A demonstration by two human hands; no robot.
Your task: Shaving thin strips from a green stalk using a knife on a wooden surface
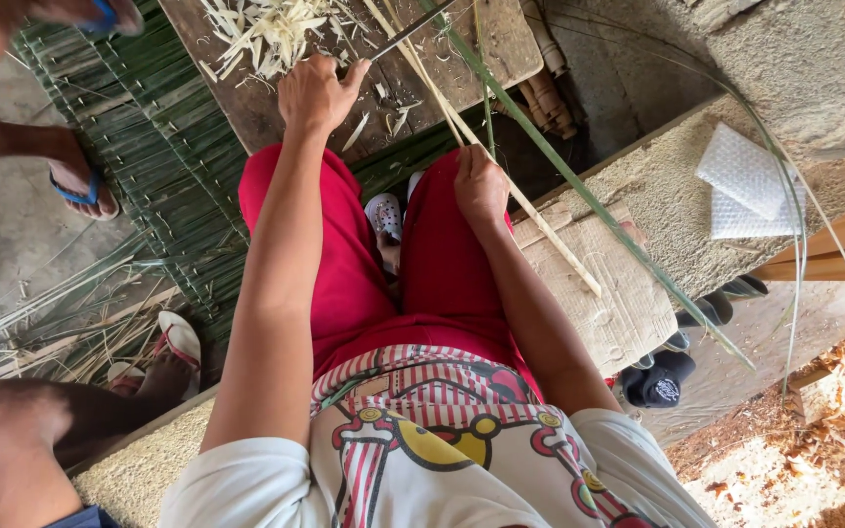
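I sat on a rough concrete ledge (657, 166) outdoors. A woven mat of green strips (149, 127) was spread on the ground ahead of me, and a worn wooden board (246, 108) lying over it served as my working surface. The step in hand looked like paring a long pale bamboo strip (550, 244). It ran from the board back across my lap and over a flattened piece of cardboard (618, 293) at my right. A longer green strip (589, 200) lay beside it, crossing the ledge. My left hand (317, 93) was closed around the handle of a knife (408, 31), whose blade pointed across the far end of the board. My right hand (481, 186) was curled shut on the pale strip just above my knee. By my judgement, the next cut called for the strip pressed flat and steady on the board, with the blade kept at a shallow angle and away from my fingers. A heap of pale shavings (266, 34) lay on the board beyond the knife hand. Two folded sheets of bubble wrap (745, 186) rested on the ledge, well apart from my work. Other people's sandalled feet (75, 181) stood on the ground to my left.
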